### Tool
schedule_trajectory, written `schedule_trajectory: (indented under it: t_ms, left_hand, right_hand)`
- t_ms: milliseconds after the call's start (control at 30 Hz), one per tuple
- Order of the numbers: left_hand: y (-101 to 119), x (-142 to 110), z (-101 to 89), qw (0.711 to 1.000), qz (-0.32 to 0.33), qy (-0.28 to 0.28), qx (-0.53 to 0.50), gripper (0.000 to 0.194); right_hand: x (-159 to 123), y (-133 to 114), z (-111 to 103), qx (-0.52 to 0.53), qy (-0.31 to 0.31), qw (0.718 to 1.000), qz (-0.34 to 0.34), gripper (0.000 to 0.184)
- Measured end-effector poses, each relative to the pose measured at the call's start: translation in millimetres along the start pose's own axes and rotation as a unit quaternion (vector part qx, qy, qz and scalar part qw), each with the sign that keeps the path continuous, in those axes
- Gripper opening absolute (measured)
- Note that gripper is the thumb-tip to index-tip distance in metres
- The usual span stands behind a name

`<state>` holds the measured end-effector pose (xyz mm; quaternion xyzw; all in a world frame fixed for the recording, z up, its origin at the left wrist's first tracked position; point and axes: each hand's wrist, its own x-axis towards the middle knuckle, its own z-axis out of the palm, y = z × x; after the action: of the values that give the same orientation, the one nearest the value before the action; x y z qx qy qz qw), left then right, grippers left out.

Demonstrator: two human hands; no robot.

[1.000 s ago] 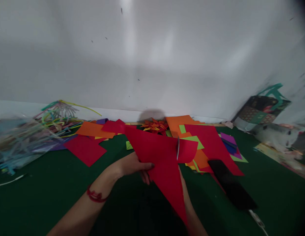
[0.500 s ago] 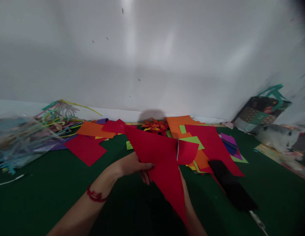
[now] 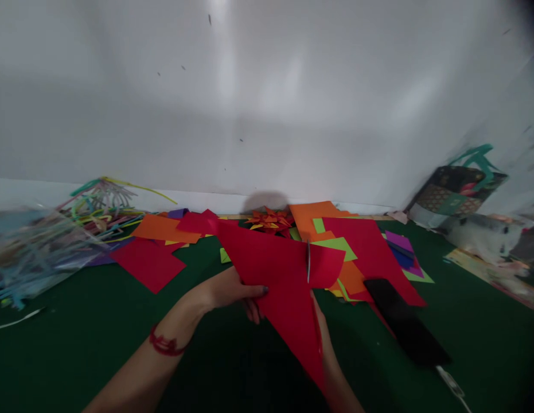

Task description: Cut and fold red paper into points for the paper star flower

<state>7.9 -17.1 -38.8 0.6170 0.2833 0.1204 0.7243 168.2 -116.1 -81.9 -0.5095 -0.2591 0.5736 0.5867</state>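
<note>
A large red sheet of paper (image 3: 275,269), folded into a triangle, is held up over the green table. My left hand (image 3: 241,292) pinches its left edge, thumb in front and some fingers curled below and behind. A thin metal scissor blade (image 3: 308,264) stands upright against the front of the paper, near its right end, where a flap sticks out to the right. My right hand (image 3: 316,310) is mostly hidden behind the paper, at the scissors' handle end. The handles and most of its fingers are out of sight.
Coloured paper sheets (image 3: 353,246) and a black phone (image 3: 406,321) with a white cable lie to the right. An orange folded-paper flower (image 3: 271,221) sits at the back. Pipe cleaners (image 3: 98,212) and a clear plastic bag (image 3: 43,246) are left; a patterned bag (image 3: 458,186) leans far right.
The whole view has shifted very slightly. My hands, the red paper and the scissor blade keep nearly the same positions relative to one another.
</note>
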Motion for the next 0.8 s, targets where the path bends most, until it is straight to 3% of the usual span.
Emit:
schedule_trajectory:
  t_ms: [100, 167, 300, 467, 600, 800]
  left_hand:
    - [-0.3, 0.0, -0.1, 1.0, -0.005, 0.002, 0.005, 0.028]
    - [-1.4, 0.5, -0.5, 1.0, -0.011, 0.007, 0.0, 0.028]
    - [-3.5, 1.4, -1.2, 1.0, -0.012, 0.006, -0.005, 0.027]
    - [-1.1, -0.4, -0.1, 1.0, -0.017, 0.015, 0.019, 0.03]
    - [1.4, -1.7, 1.0, 0.999, -0.017, 0.022, 0.033, 0.031]
    - [5.0, -2.5, 3.8, 0.998, -0.034, 0.038, 0.04, 0.03]
  right_hand:
    - [-0.7, -4.4, 2.6, 0.12, -0.022, 0.99, 0.067, 0.041]
    - [-1.4, -7.3, 3.9, 0.151, -0.004, 0.985, 0.086, 0.036]
    - [-2.1, -10.7, 6.2, 0.154, 0.035, 0.984, 0.085, 0.032]
    - [-0.4, -9.7, 7.0, 0.173, 0.025, 0.98, 0.097, 0.038]
    - [-1.9, -9.1, 5.7, 0.115, 0.04, 0.991, 0.061, 0.042]
    - [-4.7, -10.9, 6.0, 0.091, 0.06, 0.992, 0.071, 0.044]
